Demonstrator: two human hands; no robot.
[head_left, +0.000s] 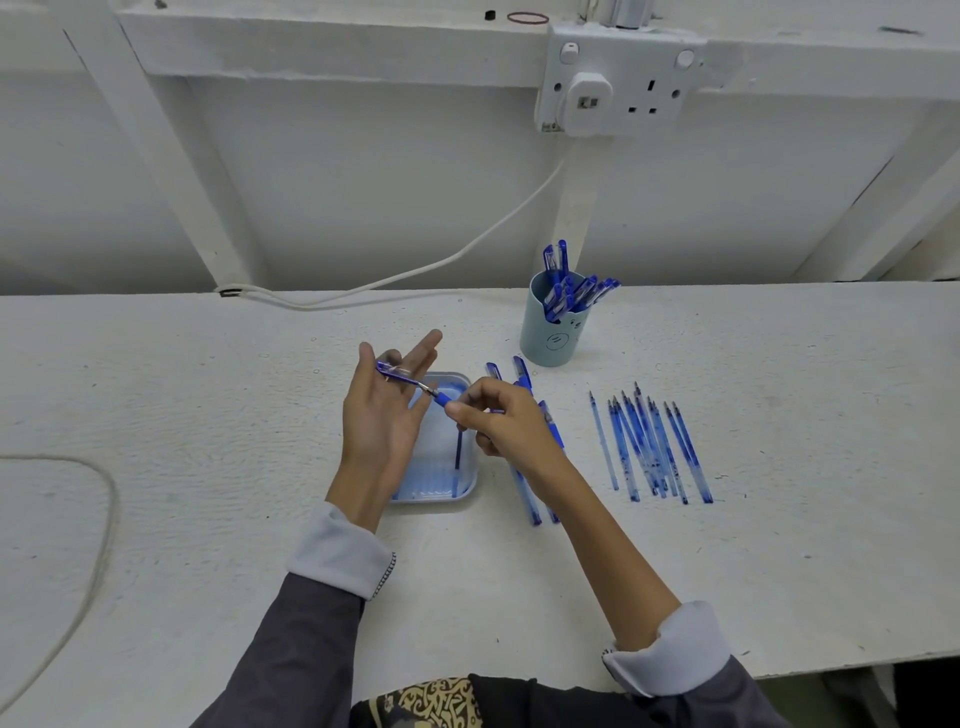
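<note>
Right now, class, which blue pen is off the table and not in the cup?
The pen held by the left hand above the tray; the right hand pinches its front end. No other is held.

Blue pens (553, 291), pale teal cup (551, 332), light-blue tray (467, 480).
</note>
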